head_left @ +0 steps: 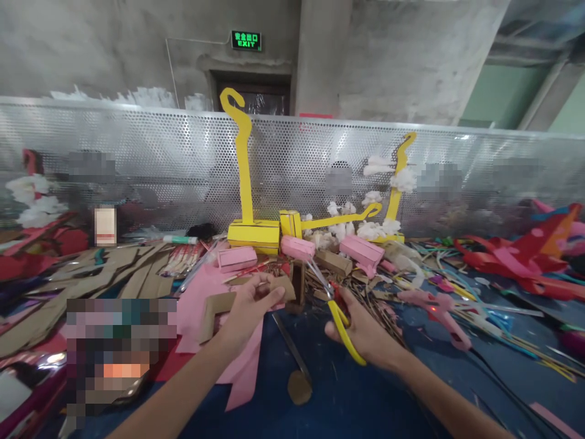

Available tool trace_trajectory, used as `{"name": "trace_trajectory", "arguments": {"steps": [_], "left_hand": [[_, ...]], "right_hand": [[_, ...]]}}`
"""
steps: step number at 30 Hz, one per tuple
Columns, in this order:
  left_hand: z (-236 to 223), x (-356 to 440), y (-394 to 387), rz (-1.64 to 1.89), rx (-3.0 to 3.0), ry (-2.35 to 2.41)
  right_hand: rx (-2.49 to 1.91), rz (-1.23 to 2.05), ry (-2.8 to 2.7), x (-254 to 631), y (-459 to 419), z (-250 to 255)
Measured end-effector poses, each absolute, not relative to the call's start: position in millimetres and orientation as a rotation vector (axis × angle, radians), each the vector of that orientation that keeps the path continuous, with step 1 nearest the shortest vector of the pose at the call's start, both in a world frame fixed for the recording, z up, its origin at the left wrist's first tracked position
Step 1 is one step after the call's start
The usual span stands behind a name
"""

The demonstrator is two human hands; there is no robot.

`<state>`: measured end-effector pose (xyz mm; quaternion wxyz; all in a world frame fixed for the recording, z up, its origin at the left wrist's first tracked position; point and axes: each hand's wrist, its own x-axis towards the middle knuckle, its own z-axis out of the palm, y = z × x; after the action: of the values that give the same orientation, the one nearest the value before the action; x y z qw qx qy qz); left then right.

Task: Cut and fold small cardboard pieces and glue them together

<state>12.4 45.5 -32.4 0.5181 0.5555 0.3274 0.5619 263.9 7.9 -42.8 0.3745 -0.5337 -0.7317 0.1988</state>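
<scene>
My left hand (pixel 249 308) is closed on a brown cardboard piece (pixel 219 308), an angular cut-out held a little above the table. My right hand (pixel 361 332) grips yellow-handled scissors (pixel 336 305), their silver blades pointing up and left toward the cardboard's right end. The blades look slightly parted. Under both hands lies a blue table surface (pixel 347 396) with pink paper (pixel 242 360) spread to the left.
Yellow cardboard hook shapes on box bases (pixel 249 231) stand at the back by a perforated metal screen (pixel 137 158). Pink boxes (pixel 361 250), cotton tufts, brown sticks, a pink glue gun (pixel 434 308), cardboard strips (pixel 114 274), and red paper shapes (pixel 525 256) crowd the table.
</scene>
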Motion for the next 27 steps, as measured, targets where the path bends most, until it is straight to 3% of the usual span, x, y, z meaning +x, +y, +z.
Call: {"name": "trace_trajectory", "arguments": {"steps": [9,18,27], "left_hand": [[-29,14,42,1.29,1.357,0.664],[-30,16,40,1.291,1.353,0.612],[-33,17,36,1.301,1.329,0.616]], "right_hand": [[-1.493,0.574,-2.007,247,-12,-31],[-1.469,0.421,-2.091,247,-14,-29],[-1.506,0.548,-2.035,250,-8,-37]]}}
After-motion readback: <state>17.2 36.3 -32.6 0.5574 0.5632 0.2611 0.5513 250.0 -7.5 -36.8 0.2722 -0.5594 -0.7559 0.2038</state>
